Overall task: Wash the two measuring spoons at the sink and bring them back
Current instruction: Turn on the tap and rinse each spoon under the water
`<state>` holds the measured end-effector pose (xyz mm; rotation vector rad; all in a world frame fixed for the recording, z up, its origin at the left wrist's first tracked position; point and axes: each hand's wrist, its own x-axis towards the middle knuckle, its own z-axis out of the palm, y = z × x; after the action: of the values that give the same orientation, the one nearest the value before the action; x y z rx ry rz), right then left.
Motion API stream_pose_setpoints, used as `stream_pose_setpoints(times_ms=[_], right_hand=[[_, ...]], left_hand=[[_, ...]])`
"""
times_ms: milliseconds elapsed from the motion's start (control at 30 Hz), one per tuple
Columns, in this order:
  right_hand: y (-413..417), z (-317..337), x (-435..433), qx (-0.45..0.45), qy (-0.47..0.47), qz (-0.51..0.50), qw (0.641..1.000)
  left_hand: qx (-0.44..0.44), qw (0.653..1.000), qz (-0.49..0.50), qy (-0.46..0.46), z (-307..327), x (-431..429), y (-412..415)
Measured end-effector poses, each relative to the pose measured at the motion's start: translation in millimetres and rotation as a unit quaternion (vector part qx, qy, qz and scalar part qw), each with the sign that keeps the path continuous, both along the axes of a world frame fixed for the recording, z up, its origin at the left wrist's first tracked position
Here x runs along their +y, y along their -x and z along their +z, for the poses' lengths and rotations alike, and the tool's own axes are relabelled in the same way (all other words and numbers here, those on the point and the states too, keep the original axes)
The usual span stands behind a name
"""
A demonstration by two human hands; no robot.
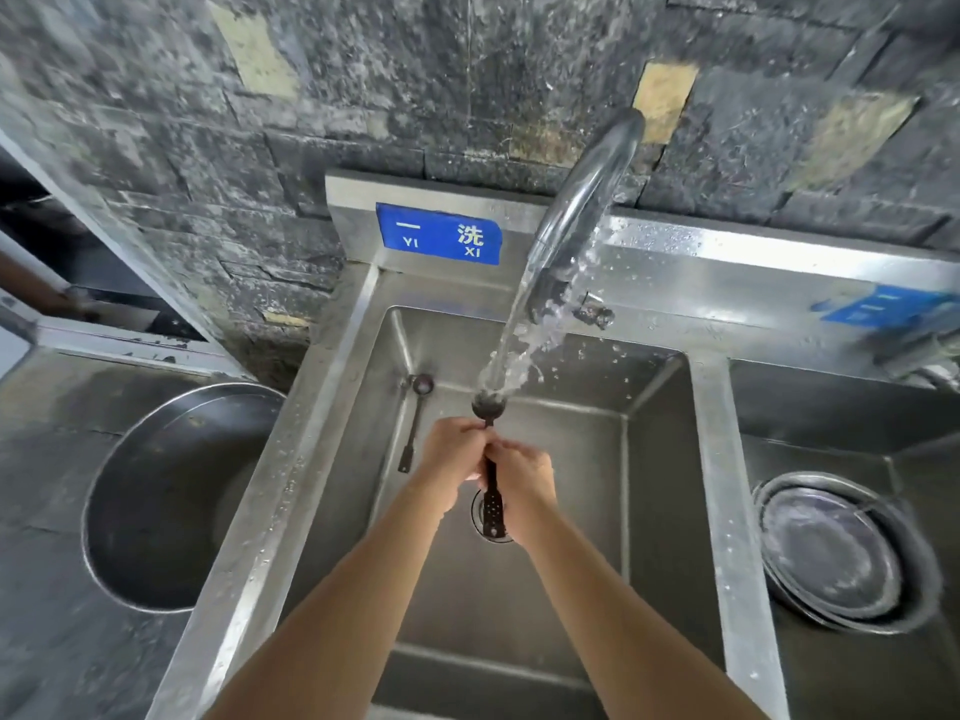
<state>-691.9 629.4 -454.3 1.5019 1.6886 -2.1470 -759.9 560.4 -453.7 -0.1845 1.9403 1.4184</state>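
Two measuring spoons are in the sink (pixel 545 605).

1. Held spoon (pixel 492 506): both hands grip it. The left hand (pixel 449 449) curls its fingers round the neck just below the bowl. The right hand (pixel 522 472) closes round the middle of the handle. The bowl points away from the person and sits directly in the water stream (pixel 511 345) from the tap (pixel 582 210). The perforated handle end projects toward the person, above the drain (pixel 479 511).

2. Second spoon (pixel 414 423): it lies untouched against the left wall of the basin, apart from both hands. Its long axis runs nearly parallel to the held spoon, with the bowl at the far end near the back corner and the handle end nearer the person.

3. Governing relation: the second spoon lies to the left of the hands, so the left hand is the nearer one. Its handle end is the closest part to reach.

4. Assessment: the first rinse appears to be in progress, and the second spoon probably awaits its turn. Picking it up requires one hand to release the held spoon. Both handles are likely wet and may slip.
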Motion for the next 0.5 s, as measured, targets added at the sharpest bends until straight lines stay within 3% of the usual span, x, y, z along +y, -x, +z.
stream_pose_setpoints(times_ms=[500], right_hand=[[4.1,-29.4,-8.6,0.000,0.011,-0.036,0.999]], left_hand=[[-0.049,0.998,-0.011,-0.025,-20.9,-3.6,11.4]])
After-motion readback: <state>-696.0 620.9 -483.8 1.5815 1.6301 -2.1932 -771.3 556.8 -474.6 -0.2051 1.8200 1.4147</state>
